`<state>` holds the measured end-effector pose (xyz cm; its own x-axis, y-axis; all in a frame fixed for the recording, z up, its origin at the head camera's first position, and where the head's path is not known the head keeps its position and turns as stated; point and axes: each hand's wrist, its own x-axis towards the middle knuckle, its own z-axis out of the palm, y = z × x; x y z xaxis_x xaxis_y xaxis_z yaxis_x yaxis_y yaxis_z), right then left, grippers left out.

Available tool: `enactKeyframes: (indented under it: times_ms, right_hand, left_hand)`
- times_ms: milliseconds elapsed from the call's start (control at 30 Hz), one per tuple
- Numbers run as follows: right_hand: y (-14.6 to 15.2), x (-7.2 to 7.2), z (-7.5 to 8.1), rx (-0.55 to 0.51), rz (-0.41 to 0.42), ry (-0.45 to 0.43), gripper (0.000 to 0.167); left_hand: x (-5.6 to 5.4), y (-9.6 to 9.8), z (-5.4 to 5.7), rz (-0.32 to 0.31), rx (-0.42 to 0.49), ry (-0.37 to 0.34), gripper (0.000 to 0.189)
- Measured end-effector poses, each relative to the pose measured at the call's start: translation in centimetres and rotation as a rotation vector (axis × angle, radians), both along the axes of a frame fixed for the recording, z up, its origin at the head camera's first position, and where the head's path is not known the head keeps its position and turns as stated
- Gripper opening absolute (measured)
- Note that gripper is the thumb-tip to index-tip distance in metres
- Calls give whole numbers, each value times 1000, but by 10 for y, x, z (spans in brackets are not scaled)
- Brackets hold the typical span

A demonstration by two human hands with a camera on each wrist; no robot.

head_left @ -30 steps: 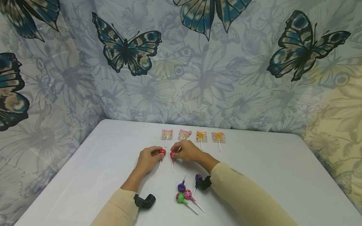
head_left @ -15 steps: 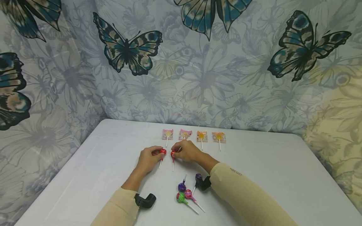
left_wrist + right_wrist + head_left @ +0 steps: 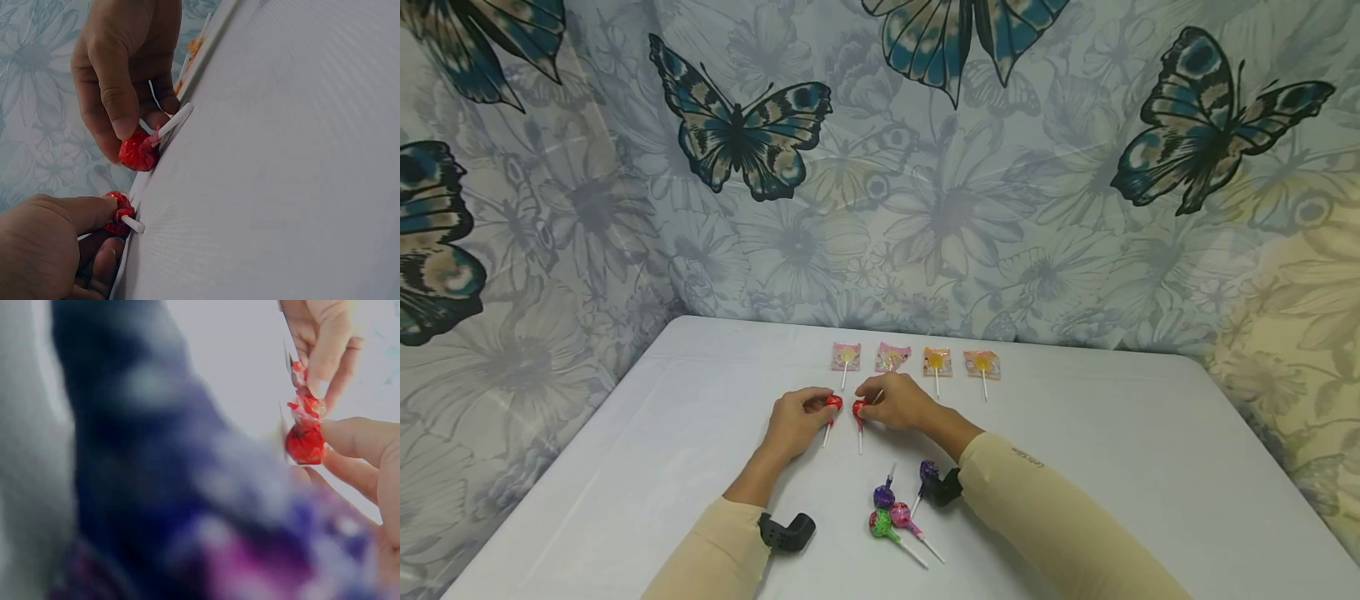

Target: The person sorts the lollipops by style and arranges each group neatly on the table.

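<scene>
Both hands lie on the white table (image 3: 1075, 433), side by side. My left hand (image 3: 818, 407) pinches the head of a red lollipop (image 3: 832, 403) that lies with its stick toward me. My right hand (image 3: 868, 402) pinches a second red lollipop (image 3: 858, 408) just to its right. In the left wrist view, the left thumb presses the nearer red lollipop (image 3: 117, 212), while the right hand's fingers (image 3: 122, 119) hold the other red lollipop (image 3: 139, 152). In the right wrist view, both red heads (image 3: 305, 444) nearly touch.
A row of flat wrapped lollipops (image 3: 892, 357) lies just behind the hands. Near my right wrist are purple (image 3: 883, 497), green (image 3: 877, 522) and pink (image 3: 899, 514) lollipops, with another purple one (image 3: 928, 469) by the wrist camera. Butterfly-print cloth (image 3: 925, 208) walls the table.
</scene>
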<state>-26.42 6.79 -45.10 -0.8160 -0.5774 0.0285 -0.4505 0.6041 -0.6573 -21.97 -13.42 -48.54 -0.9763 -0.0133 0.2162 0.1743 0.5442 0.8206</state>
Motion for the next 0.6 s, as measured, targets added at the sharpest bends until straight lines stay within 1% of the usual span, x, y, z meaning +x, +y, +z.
enactKeyframes:
  times_ms: [133, 333, 467, 600]
  right_hand:
    - [7, 4, 10, 6, -14, -8, 29]
    - [19, 15, 34, -25, -53, 10, 30]
    - [28, 29, 53, -65, -78, 29, 31]
    - [39, 45, 71, -111, -99, 89, 30]
  left_hand:
    - [0, 1, 0, 0, -4, -6, 23]
    - [-1, 1, -1, 13, -1, -16, 23]
    - [-1, 0, -2, 11, -6, 9, 23]
    - [-1, 0, -2, 4, -8, 29, 23]
